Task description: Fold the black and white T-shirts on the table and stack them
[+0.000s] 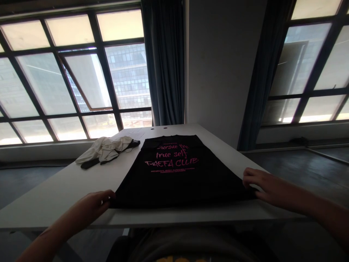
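Note:
A black T-shirt (177, 187) with pink lettering lies spread on the white table, its sides folded in and its hem toward me. My left hand (99, 202) pinches the near left corner of the hem. At the near right corner, my right hand (256, 183) grips the fabric between thumb and fingers. Both hands are closed on the cloth, and the hem runs straight between them. The shirt's far end, near the collar, lies flat toward the back of the table.
A crumpled white and black garment (109, 150) lies on the table (65, 193) to the left of the shirt. Two small dark round spots show at the table's far end. Behind stand a pillar (220, 72), dark curtains (166, 65) and large windows, one pane tilted open.

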Demonstrator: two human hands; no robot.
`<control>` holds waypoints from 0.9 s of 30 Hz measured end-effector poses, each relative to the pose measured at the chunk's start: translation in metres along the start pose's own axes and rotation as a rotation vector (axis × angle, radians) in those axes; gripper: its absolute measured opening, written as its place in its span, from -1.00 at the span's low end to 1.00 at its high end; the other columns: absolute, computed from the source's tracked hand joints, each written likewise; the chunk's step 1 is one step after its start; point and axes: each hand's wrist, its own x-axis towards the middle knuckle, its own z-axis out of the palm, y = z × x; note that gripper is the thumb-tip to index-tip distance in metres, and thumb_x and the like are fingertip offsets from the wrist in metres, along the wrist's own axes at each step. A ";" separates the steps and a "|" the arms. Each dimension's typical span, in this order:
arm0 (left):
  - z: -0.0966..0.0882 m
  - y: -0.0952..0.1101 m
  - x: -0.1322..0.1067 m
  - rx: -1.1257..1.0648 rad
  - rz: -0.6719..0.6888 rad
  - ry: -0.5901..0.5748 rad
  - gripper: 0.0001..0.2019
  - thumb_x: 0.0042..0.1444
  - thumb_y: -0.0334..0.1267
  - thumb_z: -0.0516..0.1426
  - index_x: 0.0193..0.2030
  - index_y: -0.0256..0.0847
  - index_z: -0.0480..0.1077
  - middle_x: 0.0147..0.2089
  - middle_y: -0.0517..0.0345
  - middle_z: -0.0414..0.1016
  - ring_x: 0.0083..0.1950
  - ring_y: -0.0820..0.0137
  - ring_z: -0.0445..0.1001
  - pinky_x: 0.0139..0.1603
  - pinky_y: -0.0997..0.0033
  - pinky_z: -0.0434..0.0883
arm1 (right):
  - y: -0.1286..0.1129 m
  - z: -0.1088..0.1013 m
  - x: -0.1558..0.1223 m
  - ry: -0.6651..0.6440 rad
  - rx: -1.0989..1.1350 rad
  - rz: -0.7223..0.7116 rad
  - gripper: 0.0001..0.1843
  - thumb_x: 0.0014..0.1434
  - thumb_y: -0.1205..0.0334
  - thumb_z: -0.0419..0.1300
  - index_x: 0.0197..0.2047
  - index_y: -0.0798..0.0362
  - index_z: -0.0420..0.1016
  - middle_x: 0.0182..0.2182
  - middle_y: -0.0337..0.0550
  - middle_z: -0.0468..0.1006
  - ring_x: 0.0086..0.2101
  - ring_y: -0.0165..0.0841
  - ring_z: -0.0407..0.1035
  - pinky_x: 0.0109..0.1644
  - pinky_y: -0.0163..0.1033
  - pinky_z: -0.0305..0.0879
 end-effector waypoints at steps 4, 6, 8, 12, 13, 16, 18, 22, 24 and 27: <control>0.001 -0.001 0.004 0.093 0.097 -0.108 -0.70 0.17 -0.07 0.04 -0.18 -0.01 0.61 -0.25 0.13 0.68 -0.24 0.21 0.61 -0.18 0.30 0.39 | -0.007 -0.002 -0.003 -0.272 0.038 0.093 -0.87 0.07 0.10 0.26 -0.35 -0.21 0.67 -0.18 0.00 0.62 -0.17 -0.13 0.54 -0.02 -0.02 0.40; -0.004 0.003 0.008 0.115 0.137 -0.121 -0.68 0.21 0.00 0.04 -0.28 -0.04 0.58 -0.31 0.12 0.65 -0.27 0.21 0.60 -0.22 0.30 0.38 | -0.014 -0.008 0.000 -0.331 0.015 0.115 -0.85 0.11 0.05 0.26 -0.34 -0.24 0.69 -0.18 0.00 0.63 -0.16 -0.14 0.56 -0.02 -0.03 0.41; -0.010 0.013 0.014 0.134 0.160 -0.100 -0.61 0.25 0.10 0.02 -0.36 -0.08 0.52 -0.37 0.12 0.60 -0.30 0.23 0.57 -0.25 0.31 0.36 | -0.024 -0.017 0.008 -0.359 -0.014 0.099 -0.83 0.14 0.03 0.25 -0.33 -0.25 0.70 -0.16 -0.03 0.65 -0.17 -0.15 0.57 -0.04 -0.05 0.43; -0.015 0.051 0.047 0.223 0.204 0.016 -0.61 0.32 0.14 0.00 -0.20 -0.06 0.51 -0.26 0.13 0.60 -0.24 0.23 0.56 -0.20 0.29 0.36 | -0.047 -0.024 0.043 -0.343 -0.080 -0.030 -0.72 0.20 -0.01 0.20 -0.14 -0.23 0.72 -0.06 -0.07 0.65 -0.08 -0.10 0.56 0.04 -0.04 0.43; -0.013 0.063 0.060 0.257 0.241 0.036 -0.63 0.33 0.11 0.01 -0.17 -0.06 0.52 -0.20 0.11 0.61 -0.18 0.22 0.57 -0.15 0.28 0.38 | -0.052 -0.021 0.058 -0.328 -0.091 -0.077 -0.67 0.22 -0.03 0.19 -0.06 -0.19 0.71 -0.01 -0.06 0.64 -0.03 -0.08 0.55 0.09 -0.02 0.42; -0.002 0.103 0.109 0.379 0.385 0.030 -0.68 0.35 0.03 0.08 -0.10 -0.09 0.57 -0.03 0.03 0.60 -0.01 0.16 0.58 0.01 0.22 0.43 | -0.065 -0.003 0.114 -0.314 -0.108 -0.192 -0.51 0.23 -0.06 0.19 0.11 -0.06 0.67 0.13 0.01 0.59 0.09 -0.03 0.51 0.20 0.01 0.37; 0.008 0.129 0.147 0.487 0.430 0.001 -0.69 0.35 -0.02 0.11 -0.05 -0.15 0.60 0.07 -0.09 0.59 0.12 0.05 0.55 0.14 0.12 0.42 | -0.073 0.014 0.159 -0.343 -0.139 -0.239 -0.42 0.25 -0.05 0.20 0.24 0.02 0.61 0.23 0.05 0.53 0.18 0.00 0.44 0.30 0.01 0.30; 0.036 0.173 0.216 0.467 0.395 -0.030 -0.60 0.37 0.01 0.13 0.18 -0.14 0.55 0.30 -0.15 0.49 0.32 -0.03 0.46 0.30 0.02 0.38 | -0.090 0.053 0.236 -0.289 -0.196 -0.116 -0.35 0.30 0.01 0.19 0.38 0.08 0.48 0.38 0.10 0.38 0.35 0.00 0.27 0.42 -0.05 0.16; 0.055 0.185 0.238 0.427 0.380 -0.048 -0.52 0.42 0.05 0.06 0.32 -0.11 0.46 0.43 -0.15 0.39 0.40 -0.03 0.39 0.35 -0.02 0.36 | -0.094 0.075 0.259 -0.250 -0.207 -0.058 -0.27 0.38 -0.01 0.09 0.48 0.20 0.31 0.46 0.19 0.24 0.43 -0.02 0.12 0.49 -0.08 0.04; 0.086 0.187 0.255 0.358 0.355 -0.070 -0.43 0.49 0.06 -0.06 0.51 -0.08 0.24 0.58 -0.10 0.15 0.55 0.03 0.18 0.48 -0.04 0.23 | -0.090 0.104 0.273 -0.206 -0.191 0.024 -0.17 0.47 -0.07 -0.13 0.58 0.36 0.01 0.54 0.28 -0.02 0.50 -0.01 -0.09 0.54 0.01 -0.14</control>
